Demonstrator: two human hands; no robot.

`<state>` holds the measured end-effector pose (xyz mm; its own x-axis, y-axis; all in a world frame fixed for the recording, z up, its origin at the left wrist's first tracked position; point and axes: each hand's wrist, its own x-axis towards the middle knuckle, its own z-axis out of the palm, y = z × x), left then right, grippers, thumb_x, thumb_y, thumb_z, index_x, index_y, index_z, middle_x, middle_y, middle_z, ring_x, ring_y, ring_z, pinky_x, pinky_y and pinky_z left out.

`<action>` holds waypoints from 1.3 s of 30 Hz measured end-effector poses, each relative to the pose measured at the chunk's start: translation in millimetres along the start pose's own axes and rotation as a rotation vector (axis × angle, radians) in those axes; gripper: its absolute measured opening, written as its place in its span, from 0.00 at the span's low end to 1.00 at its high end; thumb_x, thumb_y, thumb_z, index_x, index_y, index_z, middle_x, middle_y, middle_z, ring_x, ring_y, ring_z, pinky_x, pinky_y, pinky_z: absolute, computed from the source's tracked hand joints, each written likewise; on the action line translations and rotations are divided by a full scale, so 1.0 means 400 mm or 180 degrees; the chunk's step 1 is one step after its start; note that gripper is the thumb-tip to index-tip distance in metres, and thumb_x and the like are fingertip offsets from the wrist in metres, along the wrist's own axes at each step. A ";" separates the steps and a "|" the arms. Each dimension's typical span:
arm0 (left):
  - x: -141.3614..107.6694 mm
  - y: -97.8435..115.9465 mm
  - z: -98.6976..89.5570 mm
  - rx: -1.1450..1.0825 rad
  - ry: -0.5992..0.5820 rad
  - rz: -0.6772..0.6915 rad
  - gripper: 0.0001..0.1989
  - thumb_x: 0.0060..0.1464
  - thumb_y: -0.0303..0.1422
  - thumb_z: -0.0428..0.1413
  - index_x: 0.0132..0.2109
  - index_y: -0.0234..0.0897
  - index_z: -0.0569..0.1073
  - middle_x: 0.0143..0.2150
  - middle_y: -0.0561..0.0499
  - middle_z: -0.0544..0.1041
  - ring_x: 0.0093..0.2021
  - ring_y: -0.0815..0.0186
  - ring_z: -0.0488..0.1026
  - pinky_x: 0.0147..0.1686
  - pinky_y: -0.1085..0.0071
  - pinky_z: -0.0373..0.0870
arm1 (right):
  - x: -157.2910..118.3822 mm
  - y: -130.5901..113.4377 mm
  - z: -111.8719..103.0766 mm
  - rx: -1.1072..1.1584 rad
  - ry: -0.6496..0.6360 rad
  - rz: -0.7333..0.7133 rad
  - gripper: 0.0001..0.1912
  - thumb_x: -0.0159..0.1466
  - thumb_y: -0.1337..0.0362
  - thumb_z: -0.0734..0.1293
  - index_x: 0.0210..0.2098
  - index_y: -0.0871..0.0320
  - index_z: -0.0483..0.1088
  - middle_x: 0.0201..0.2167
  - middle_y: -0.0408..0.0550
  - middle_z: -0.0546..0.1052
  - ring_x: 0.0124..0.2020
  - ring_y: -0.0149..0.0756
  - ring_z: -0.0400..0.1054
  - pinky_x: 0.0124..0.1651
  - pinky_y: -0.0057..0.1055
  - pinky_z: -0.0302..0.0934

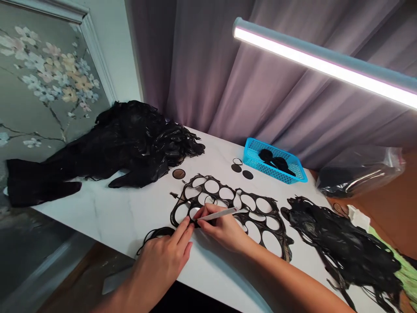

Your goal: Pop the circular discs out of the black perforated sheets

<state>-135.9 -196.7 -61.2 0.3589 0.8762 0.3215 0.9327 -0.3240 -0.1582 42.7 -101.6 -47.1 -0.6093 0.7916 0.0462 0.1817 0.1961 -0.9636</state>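
Note:
A black sheet of thin material with many round holes (230, 192) lies on the white table in the head view. My right hand (223, 226) is closed around a slim whitish pen-like tool (220, 214), its tip end hidden at the fingers. Beside it my left hand (169, 250) presses on the sheet's near-left edge, fingers close together; whether they pinch anything is hidden. Thin black loops (159, 233) lie by the left hand. Beyond the sheet are dark discs (247, 174) and a brown-black disc (179, 174).
A large heap of black fabric (130, 143) covers the table's left. A blue basket (276, 174) with black pieces stands at the back. Black scraps (345, 243) lie at right, near a clear plastic bag (361, 171). A lit tube lamp (319, 63) hangs above.

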 end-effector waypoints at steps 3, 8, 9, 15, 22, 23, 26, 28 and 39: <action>-0.004 -0.007 0.000 -0.0167 -0.0075 0.0043 0.18 0.64 0.27 0.48 0.55 0.39 0.76 0.60 0.48 0.75 0.22 0.67 0.76 0.20 0.67 0.70 | 0.000 -0.002 -0.006 -0.0168 -0.0019 -0.0031 0.10 0.63 0.68 0.65 0.26 0.56 0.61 0.35 0.46 0.76 0.36 0.35 0.67 0.38 0.31 0.60; -0.004 -0.013 0.005 -0.0226 -0.0050 0.0021 0.19 0.63 0.25 0.47 0.54 0.41 0.77 0.58 0.49 0.76 0.20 0.67 0.74 0.18 0.66 0.69 | 0.001 0.000 -0.004 -0.0369 0.0001 -0.0109 0.09 0.63 0.69 0.64 0.27 0.56 0.62 0.35 0.46 0.76 0.35 0.35 0.68 0.37 0.31 0.60; -0.004 -0.013 0.006 -0.0236 -0.0045 0.0022 0.19 0.62 0.25 0.47 0.54 0.40 0.77 0.58 0.48 0.76 0.20 0.67 0.74 0.18 0.66 0.68 | 0.001 0.002 -0.002 -0.0439 0.0021 -0.0126 0.08 0.63 0.70 0.64 0.27 0.56 0.62 0.35 0.46 0.76 0.35 0.34 0.68 0.37 0.30 0.59; -0.002 -0.014 0.012 -0.0276 -0.0049 0.0050 0.19 0.62 0.24 0.48 0.55 0.39 0.76 0.59 0.49 0.76 0.20 0.68 0.74 0.18 0.66 0.69 | -0.002 0.000 0.003 -0.0631 0.0103 -0.0143 0.09 0.62 0.70 0.65 0.27 0.56 0.63 0.35 0.45 0.76 0.35 0.34 0.68 0.38 0.30 0.60; -0.005 -0.015 0.012 -0.0258 -0.0122 0.0051 0.20 0.60 0.24 0.49 0.56 0.40 0.75 0.60 0.49 0.74 0.20 0.67 0.74 0.19 0.66 0.69 | -0.003 0.016 0.020 -0.1145 0.0144 -0.0356 0.09 0.61 0.74 0.64 0.28 0.55 0.62 0.35 0.46 0.76 0.34 0.35 0.68 0.36 0.30 0.61; -0.003 -0.017 0.011 -0.0278 -0.0146 0.0049 0.20 0.60 0.23 0.49 0.56 0.40 0.75 0.60 0.48 0.75 0.20 0.67 0.74 0.19 0.66 0.69 | -0.006 0.019 0.030 -0.1358 0.0119 -0.0501 0.10 0.61 0.74 0.64 0.28 0.55 0.62 0.35 0.47 0.76 0.36 0.36 0.68 0.38 0.32 0.62; 0.004 -0.022 0.009 -0.0405 -0.0264 0.0064 0.21 0.56 0.20 0.49 0.52 0.41 0.76 0.59 0.48 0.76 0.22 0.66 0.76 0.19 0.68 0.69 | -0.010 0.017 0.046 -0.1974 0.0069 -0.0980 0.10 0.64 0.73 0.63 0.29 0.54 0.63 0.33 0.48 0.75 0.37 0.40 0.67 0.42 0.36 0.62; 0.007 -0.026 0.011 -0.0488 -0.0290 0.0080 0.22 0.54 0.19 0.49 0.51 0.41 0.77 0.58 0.48 0.77 0.23 0.66 0.77 0.19 0.69 0.68 | 0.000 0.005 0.019 -0.2126 0.0258 -0.1104 0.09 0.63 0.71 0.64 0.28 0.53 0.64 0.31 0.47 0.75 0.35 0.41 0.66 0.42 0.35 0.61; 0.074 -0.069 -0.019 -0.1571 -0.0153 -0.0135 0.13 0.63 0.29 0.47 0.43 0.43 0.76 0.41 0.53 0.79 0.28 0.70 0.76 0.26 0.76 0.68 | 0.010 -0.008 -0.308 0.1034 0.1942 0.0502 0.17 0.54 0.58 0.75 0.24 0.56 0.62 0.34 0.49 0.78 0.41 0.40 0.73 0.27 0.25 0.60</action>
<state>-150.8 -164.6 -40.1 0.3291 0.9040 0.2729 0.8557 -0.4077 0.3186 134.7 -27.9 -11.4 -0.0364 0.9980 -0.0526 -0.0652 -0.0549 -0.9964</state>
